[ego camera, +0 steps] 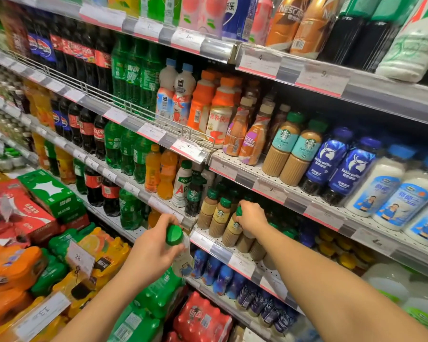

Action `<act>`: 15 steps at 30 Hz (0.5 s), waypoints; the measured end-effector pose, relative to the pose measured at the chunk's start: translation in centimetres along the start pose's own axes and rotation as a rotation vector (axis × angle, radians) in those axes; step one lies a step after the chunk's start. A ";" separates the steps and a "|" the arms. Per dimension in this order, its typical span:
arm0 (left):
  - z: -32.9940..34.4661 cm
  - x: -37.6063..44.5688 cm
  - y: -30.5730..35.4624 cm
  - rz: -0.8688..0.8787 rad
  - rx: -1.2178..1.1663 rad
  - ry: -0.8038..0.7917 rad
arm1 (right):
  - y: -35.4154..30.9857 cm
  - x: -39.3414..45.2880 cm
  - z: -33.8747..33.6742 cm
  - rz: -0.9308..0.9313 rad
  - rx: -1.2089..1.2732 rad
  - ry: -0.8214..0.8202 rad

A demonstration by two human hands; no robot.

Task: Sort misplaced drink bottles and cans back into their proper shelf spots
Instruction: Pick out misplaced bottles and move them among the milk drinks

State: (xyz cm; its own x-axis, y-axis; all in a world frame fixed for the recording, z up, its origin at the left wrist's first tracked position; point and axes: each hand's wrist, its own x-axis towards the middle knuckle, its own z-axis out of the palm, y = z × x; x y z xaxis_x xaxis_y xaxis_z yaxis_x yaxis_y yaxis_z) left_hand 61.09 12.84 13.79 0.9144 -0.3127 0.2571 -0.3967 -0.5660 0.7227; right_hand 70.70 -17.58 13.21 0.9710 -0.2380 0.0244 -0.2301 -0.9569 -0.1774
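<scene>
Left hand grasps a white bottle by its neck, green cap up, held in the air just in front of the shelf edge; right hand grasps the capped top of a coffee bottle standing on that shelf, touching its neighbouring coffee bottles.
</scene>
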 end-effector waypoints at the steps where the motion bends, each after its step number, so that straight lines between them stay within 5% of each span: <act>1: -0.1 -0.1 0.0 0.002 0.005 -0.002 | 0.0 0.2 0.0 0.003 -0.011 -0.003; 15: 0.9 0.0 0.5 0.033 -0.006 -0.061 | 0.0 0.5 0.4 0.030 0.036 0.009</act>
State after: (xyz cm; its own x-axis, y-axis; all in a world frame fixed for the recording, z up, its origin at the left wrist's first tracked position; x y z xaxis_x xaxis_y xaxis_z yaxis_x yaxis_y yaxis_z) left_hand 60.81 11.86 13.57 0.8943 -0.3766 0.2416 -0.4257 -0.5499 0.7186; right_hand 71.21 -17.62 12.85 0.9630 -0.2681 0.0278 -0.2564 -0.9428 -0.2132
